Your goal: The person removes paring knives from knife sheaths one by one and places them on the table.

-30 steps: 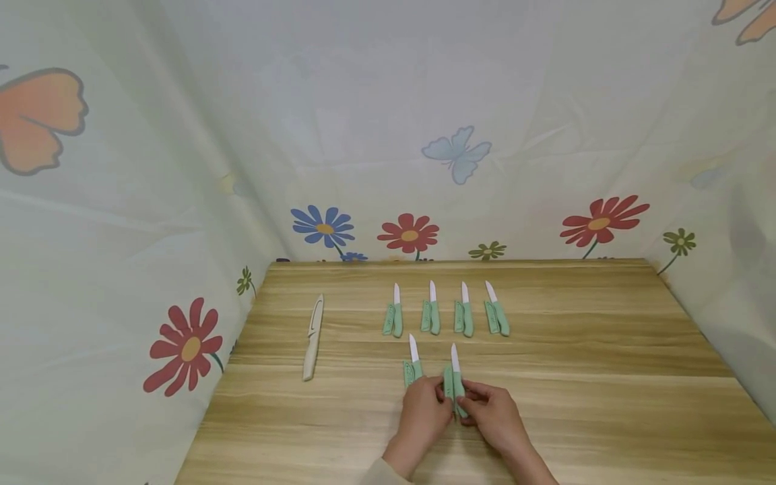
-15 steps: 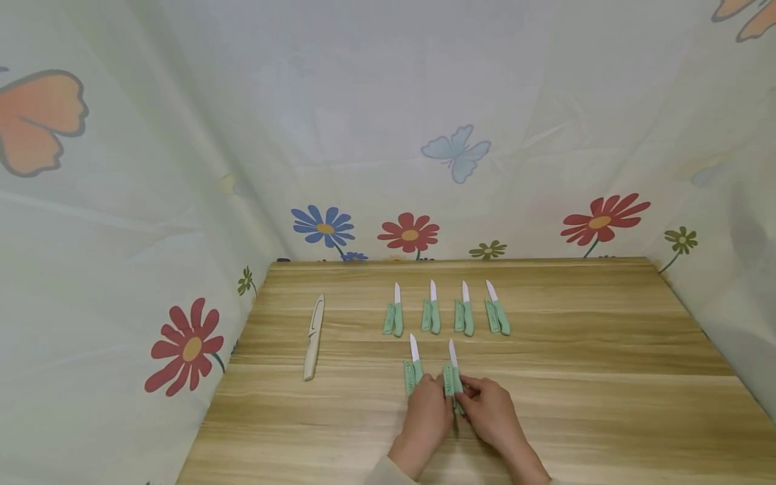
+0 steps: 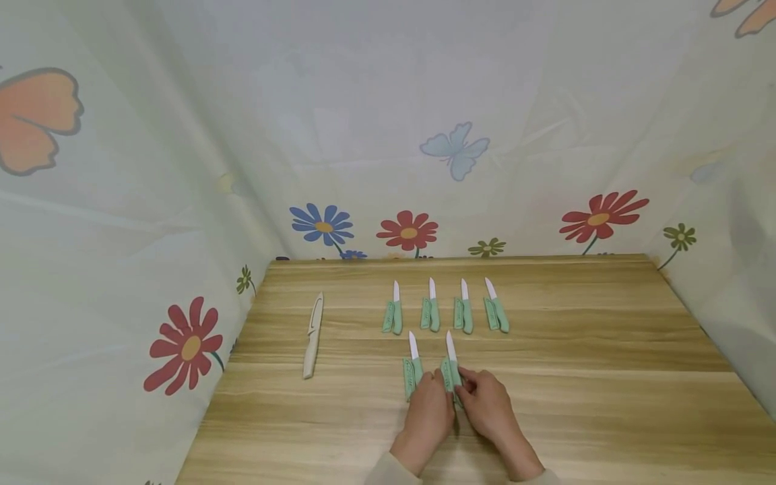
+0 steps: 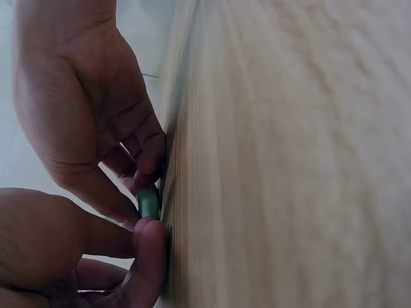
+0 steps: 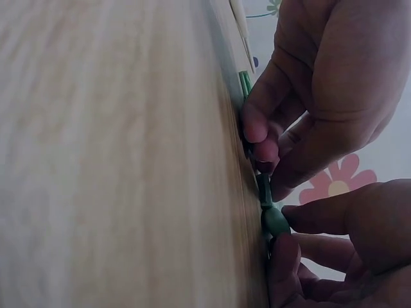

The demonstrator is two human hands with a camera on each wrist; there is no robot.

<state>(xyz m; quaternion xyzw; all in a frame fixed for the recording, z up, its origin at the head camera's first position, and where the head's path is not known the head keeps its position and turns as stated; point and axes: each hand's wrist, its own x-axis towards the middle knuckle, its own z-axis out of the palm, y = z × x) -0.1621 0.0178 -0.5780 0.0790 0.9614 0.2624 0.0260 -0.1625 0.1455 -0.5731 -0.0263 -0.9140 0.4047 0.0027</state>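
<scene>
My right hand [image 3: 490, 406] pinches the green handle [image 5: 276, 221] of a paring knife [image 3: 450, 345] with a white blade pointing away from me. Close against its left side lies a matching green sheath [image 3: 446, 374], and my left hand [image 3: 430, 412] pinches its near end. Both hands are low over the wooden table [image 3: 339, 431], fingertips nearly meeting around the pair. In the left wrist view a bit of green [image 4: 149, 203] shows between the fingertips. Just left, a second paring knife [image 3: 414, 345] with its sheath [image 3: 409, 376] is partly hidden by my left hand.
Farther back, several identical green-handled knives [image 3: 433, 306] lie in a row, each with a sheath on its left. A beige knife [image 3: 312, 337] lies alone at the left. White flowered sheeting [image 3: 521, 175] walls in the table behind and at the sides.
Both hands have slid the paring knife and its sheath slightly away from me and a little left, bringing the blade tip level with the neighbouring knife's tip.
</scene>
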